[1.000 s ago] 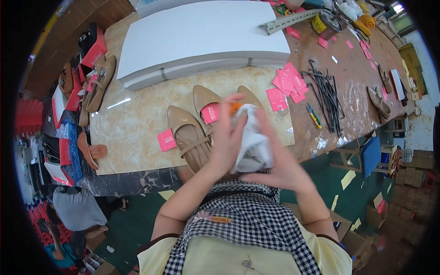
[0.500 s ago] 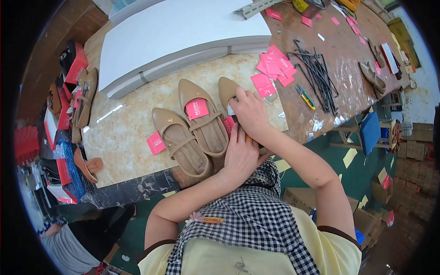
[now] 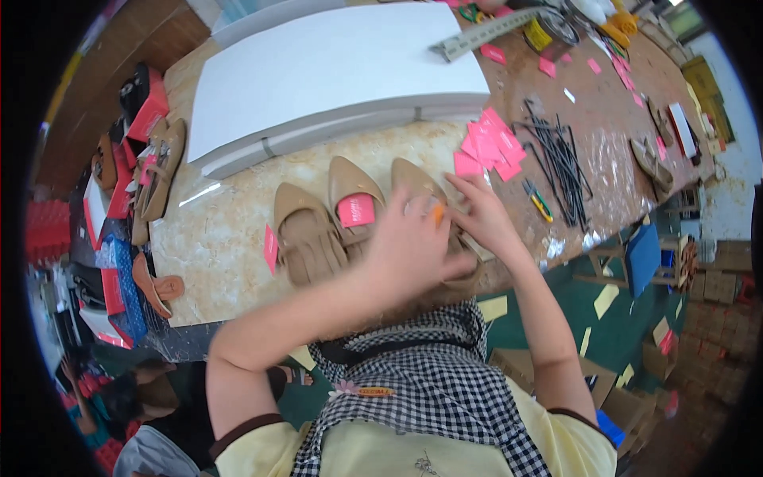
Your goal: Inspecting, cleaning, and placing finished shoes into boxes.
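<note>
Three tan pointed flat shoes lie side by side on the marbled sheet: a left shoe, a middle shoe and a right shoe, all toes away from me. My left hand is smeared by motion above the middle and right shoes, hiding much of both. Something small and orange shows at its fingers; its kind is unclear. Beside the right shoe's opening is my right hand, thumb and forefinger apart. A pink card sits in the middle shoe, and another pink card stands beside the left shoe.
Beyond the shoes lies a stack of white sheets with a metal strip on it. To the right are pink cards, black hooked rods and green-yellow snips. More shoes stand at left; a person crouches lower left.
My left hand has swung up and away from the right hand, over the shoes. My right hand has let go of the right shoe's front and shifted right, fingers spreading. The view has shifted slightly.
</note>
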`<state>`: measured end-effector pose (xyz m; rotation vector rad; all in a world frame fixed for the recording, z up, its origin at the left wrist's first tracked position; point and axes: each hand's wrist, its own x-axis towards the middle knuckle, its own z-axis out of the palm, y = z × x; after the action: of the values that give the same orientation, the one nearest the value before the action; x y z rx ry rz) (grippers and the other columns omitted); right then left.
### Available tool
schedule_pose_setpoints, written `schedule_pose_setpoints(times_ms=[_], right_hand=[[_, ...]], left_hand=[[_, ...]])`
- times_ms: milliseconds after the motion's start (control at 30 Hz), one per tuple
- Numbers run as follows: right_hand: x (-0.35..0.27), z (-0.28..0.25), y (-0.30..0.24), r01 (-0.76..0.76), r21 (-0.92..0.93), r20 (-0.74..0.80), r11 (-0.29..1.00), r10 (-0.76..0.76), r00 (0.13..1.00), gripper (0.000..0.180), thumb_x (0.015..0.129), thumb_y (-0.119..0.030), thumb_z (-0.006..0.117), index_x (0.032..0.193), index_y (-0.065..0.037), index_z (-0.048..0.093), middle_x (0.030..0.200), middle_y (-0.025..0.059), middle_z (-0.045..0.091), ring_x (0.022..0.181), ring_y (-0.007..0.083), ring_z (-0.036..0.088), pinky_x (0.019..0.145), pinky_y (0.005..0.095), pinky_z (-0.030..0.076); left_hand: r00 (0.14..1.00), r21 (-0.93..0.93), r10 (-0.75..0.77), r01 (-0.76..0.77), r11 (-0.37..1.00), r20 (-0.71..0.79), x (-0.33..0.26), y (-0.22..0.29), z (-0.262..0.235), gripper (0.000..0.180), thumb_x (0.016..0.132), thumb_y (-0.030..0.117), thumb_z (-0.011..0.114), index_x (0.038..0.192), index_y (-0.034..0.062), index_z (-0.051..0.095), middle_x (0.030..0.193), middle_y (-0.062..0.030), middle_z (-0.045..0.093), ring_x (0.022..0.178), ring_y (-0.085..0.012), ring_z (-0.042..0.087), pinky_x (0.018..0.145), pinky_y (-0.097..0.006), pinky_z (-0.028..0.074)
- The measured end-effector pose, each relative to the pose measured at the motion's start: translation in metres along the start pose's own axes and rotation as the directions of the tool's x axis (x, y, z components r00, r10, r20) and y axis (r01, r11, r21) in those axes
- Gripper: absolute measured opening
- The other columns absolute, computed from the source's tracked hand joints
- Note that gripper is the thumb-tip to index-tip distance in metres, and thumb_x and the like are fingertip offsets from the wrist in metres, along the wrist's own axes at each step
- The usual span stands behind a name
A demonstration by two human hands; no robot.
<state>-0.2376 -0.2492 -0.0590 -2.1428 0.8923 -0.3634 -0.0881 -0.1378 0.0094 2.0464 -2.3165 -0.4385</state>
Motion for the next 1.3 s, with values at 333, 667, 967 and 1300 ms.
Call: schedule_pose_setpoints(times_ms=[333, 667, 967, 1300], right_hand=[[-0.066, -0.01, -0.031, -0.077, 0.157, -0.154, 0.985, 0.101, 0.983, 0.039, 0.084, -0.003, 0.065, 0.122, -0.004, 0.061, 0.11, 0.0084, 0.061, 0.084, 0.0154, 0.059, 0.072, 0.0273, 0.049], [-0.048, -0.014, -0.054, -0.129, 0.868, -0.107, 0.479, 0.434, 0.894, 0.049, 0.092, -0.012, 0.057, 0.138, -0.002, 0.044, 0.114, 0.0105, 0.061, 0.099, 0.0188, 0.062, 0.081, 0.0316, 0.053], [-0.047, 0.006, -0.085, -0.526, 0.751, 0.594, 0.398, -0.061, 0.802, 0.056, 0.088, -0.011, 0.066, 0.137, -0.001, 0.044, 0.127, 0.0113, 0.058, 0.113, 0.0198, 0.058, 0.097, 0.0322, 0.047], [-0.031, 0.011, -0.067, 0.096, 0.441, -0.159, 0.893, -0.028, 0.987, 0.049, 0.085, -0.006, 0.066, 0.131, -0.005, 0.05, 0.129, 0.009, 0.058, 0.115, 0.0211, 0.058, 0.095, 0.0362, 0.047]], left_hand=[[0.731, -0.014, -0.664, 0.671, 0.741, -0.158, 0.123, -0.235, -0.061, 0.084, 0.082, 0.078, 0.037, 0.15, 0.0297, 0.029, 0.151, -0.0185, 0.033, 0.146, -0.0394, 0.001, 0.104, -0.075, 0.005], [0.76, -0.138, 0.145, -0.295, 0.945, -0.634, -0.01, -0.036, -0.025, 0.019, 0.073, 0.022, 0.069, 0.082, 0.0066, 0.062, 0.089, -0.0135, 0.061, 0.09, -0.0315, 0.059, 0.073, -0.042, 0.052], [0.465, -0.303, -0.077, -0.433, 0.849, -0.882, -0.091, -0.002, 0.006, 0.015, 0.08, 0.02, 0.07, 0.085, 0.0072, 0.064, 0.091, -0.0108, 0.066, 0.088, -0.027, 0.066, 0.078, -0.035, 0.052], [0.867, -0.981, -0.498, -0.102, -0.164, -0.007, -0.09, -0.061, 0.044, 0.075, 0.1, 0.059, 0.015, 0.144, 0.0028, 0.037, 0.142, -0.0176, 0.046, 0.126, -0.0275, 0.05, 0.104, -0.036, 0.042]])
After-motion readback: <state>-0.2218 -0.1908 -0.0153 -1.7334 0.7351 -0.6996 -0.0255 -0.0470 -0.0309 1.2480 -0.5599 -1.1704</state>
